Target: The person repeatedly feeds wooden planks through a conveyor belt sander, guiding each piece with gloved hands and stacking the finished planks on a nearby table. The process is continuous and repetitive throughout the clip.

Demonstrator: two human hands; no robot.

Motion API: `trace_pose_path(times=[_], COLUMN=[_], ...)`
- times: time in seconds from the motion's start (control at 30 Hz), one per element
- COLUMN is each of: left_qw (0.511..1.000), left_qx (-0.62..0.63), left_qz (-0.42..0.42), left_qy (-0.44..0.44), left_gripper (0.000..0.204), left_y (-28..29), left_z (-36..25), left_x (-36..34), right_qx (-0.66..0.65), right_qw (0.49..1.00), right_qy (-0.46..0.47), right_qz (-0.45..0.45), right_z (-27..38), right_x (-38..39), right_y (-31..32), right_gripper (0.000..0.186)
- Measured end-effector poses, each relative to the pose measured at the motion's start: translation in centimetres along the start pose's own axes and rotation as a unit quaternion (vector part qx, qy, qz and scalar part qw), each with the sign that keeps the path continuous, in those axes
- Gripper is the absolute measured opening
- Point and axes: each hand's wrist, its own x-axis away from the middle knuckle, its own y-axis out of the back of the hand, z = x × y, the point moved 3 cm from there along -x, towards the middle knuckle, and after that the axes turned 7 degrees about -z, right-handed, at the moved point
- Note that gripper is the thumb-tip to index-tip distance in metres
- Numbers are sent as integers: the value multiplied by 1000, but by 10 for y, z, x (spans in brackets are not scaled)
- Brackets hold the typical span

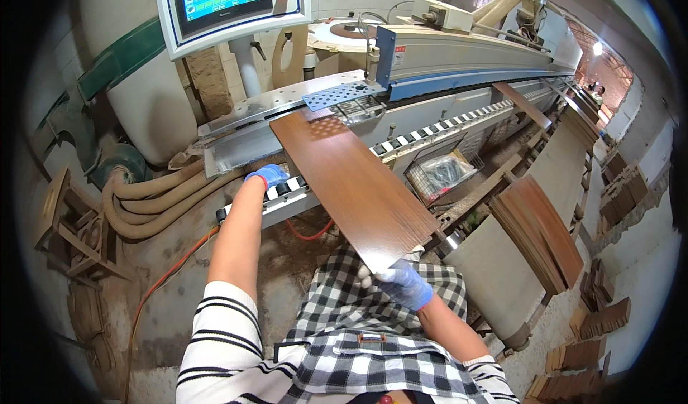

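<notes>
A long brown wood-grain board (pixel 351 189) slants from the machine's infeed end down toward my lap. Its far end lies beneath a blue perforated plate (pixel 342 96). My right hand (pixel 405 286), in a blue glove with pale fingertips, is closed on the board's near end. My left hand (pixel 266 177), also gloved in blue, is by the board's left edge, over the roller rail (pixel 283 193). Its fingers are too small and partly hidden to read, and I cannot tell whether they touch the board.
A control panel with a lit screen (pixel 223 1) stands at the upper left. The long machine beam (pixel 466 60) runs to the far right. Stacked brown boards (pixel 537 232) lie at my right. Thick hoses (pixel 158 203) and an orange cable (pixel 161 282) are on the left floor.
</notes>
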Motion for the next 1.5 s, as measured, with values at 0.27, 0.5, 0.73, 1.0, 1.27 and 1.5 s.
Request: trace_pose_path(times=[0.27,0.5,0.73,1.0,1.27,1.5], left_qw=[999,1000,999,999,1000,991], left_qx=[-35,-28,-41,-31,24,129], left_qz=[16,-10,-18,-5,0,13], left_qy=[25,9,4,-7,-9,22], left_gripper=[41,45,46,47,38,34], left_y=[0,8,4,6,1,-7], left_z=[5,-12,0,-2,-4,39], left_x=[1,10,4,6,3,0], right_qx=[159,139,63,-28,0,-39], right_qw=[984,989,979,954,914,865], right_qy=[44,47,81,153,201,219], right_qz=[72,-26,-176,-258,-353,-449], right_z=[-8,-9,-2,28,59,70], right_x=[-27,-20,-17,-22,-24,30], right_y=[-27,-13,33,88,150,207], right_gripper=[44,40,28,32,30,32])
